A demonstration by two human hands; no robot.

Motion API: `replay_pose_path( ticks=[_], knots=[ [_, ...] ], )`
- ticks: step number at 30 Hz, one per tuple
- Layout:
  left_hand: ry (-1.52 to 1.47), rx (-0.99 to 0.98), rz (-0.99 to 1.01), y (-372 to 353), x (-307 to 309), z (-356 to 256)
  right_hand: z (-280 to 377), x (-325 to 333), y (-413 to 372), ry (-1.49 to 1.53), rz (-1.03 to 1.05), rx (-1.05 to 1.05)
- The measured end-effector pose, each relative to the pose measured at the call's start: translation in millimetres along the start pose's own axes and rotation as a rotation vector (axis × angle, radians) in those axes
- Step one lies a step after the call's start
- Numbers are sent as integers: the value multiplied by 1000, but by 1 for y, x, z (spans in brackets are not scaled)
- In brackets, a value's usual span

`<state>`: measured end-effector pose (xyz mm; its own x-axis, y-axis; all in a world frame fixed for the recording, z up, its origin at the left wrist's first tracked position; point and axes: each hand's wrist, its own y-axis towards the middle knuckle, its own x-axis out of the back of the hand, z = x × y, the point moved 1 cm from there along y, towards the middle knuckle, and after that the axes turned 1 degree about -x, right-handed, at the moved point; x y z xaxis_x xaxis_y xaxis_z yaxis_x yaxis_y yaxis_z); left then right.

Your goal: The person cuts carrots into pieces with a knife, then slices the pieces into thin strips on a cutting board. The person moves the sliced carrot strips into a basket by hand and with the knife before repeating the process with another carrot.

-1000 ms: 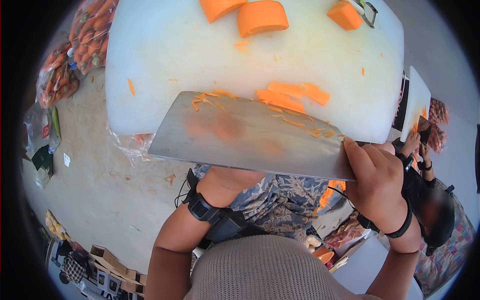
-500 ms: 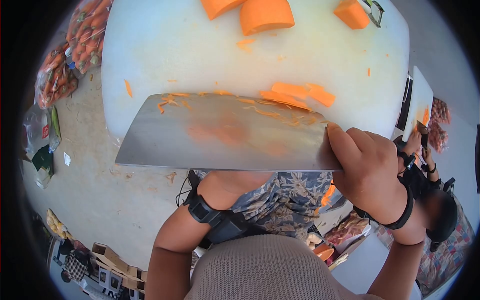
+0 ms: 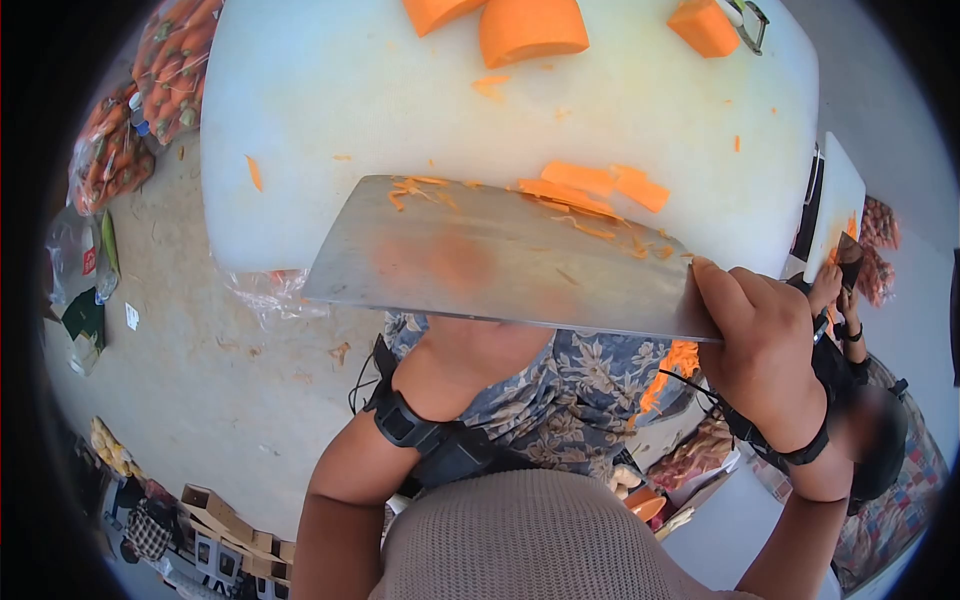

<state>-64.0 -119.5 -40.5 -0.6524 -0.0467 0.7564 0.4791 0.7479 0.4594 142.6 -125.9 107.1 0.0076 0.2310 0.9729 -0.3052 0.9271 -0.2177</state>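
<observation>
We see the wide cleaver (image 3: pixel 480 255) at the centre of the frame, tilted across the lower edge of the cutting board (image 3: pixel 400 120). The right hand (image 3: pixel 765 325) has its grip closed around the handle end; the left hand (image 3: pixel 490 342) is mostly hidden behind the blade, so we cannot tell its grip. We judge the cleaver heavy and stiff, its face slippery under the orange shreds (image 3: pixel 596 233); the handle is the safe hold. At upper left, a clear bag (image 3: pixel 182 75) and a second bag (image 3: pixel 105 165) contain carrots.
</observation>
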Motion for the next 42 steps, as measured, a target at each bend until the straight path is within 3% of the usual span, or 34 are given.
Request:
replay_pose_path(
  ticks=[6, 13, 16, 18, 28, 31, 35, 39, 42],
  knots=[
    [-134, 9, 43, 15, 11, 1, 9, -11, 30, 87, -51, 98],
    [-94, -22, -1, 2, 4, -1, 17, -1, 16, 61, -48, 49],
    [-269, 75, 132, -8, 3, 5, 15, 8, 0, 32, -54, 51],
    [-292, 84, 152, -7, 3, 6, 15, 12, -10, 81, 72, -43],
    [-303, 156, 240, -36, 13, 10, 10, 8, -13, 31, 53, -19],
    [-299, 157, 256, -40, 16, 9, 8, 6, -7, 5, -40, 48],
    [-228, 66, 179, -27, 15, 6, 7, 2, -6, 46, -60, 51],
    [1, -188, -28, 2, 9, 1, 8, 0, 6, 20, 2, 39],
    [-219, -43, -13, 1, 5, 0, 6, -2, 6, 98, 65, -13]
  ],
)
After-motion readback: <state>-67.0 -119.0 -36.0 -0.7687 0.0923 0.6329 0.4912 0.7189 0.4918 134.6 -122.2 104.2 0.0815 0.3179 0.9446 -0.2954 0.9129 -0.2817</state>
